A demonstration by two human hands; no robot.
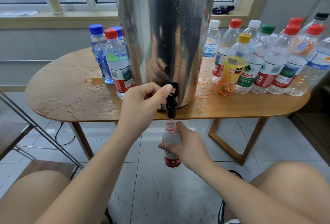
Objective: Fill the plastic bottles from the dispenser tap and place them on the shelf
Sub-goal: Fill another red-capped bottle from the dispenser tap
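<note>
A large steel dispenser (164, 32) stands on the wooden table (71, 88), its black tap (172, 102) overhanging the front edge. My left hand (142, 102) grips the tap lever with the thumb on top. Below the spout, my right hand (187, 145) holds an uncapped clear bottle with a red label (171, 139) upright, its mouth right under the spout. A thin stream of water runs into it.
Capped bottles stand left of the dispenser (116, 62) and several more crowd the right side (259, 59). Water puddles lie on the table top (92, 82). A metal shelf frame (35, 125) stands at the left. My knees are at the bottom.
</note>
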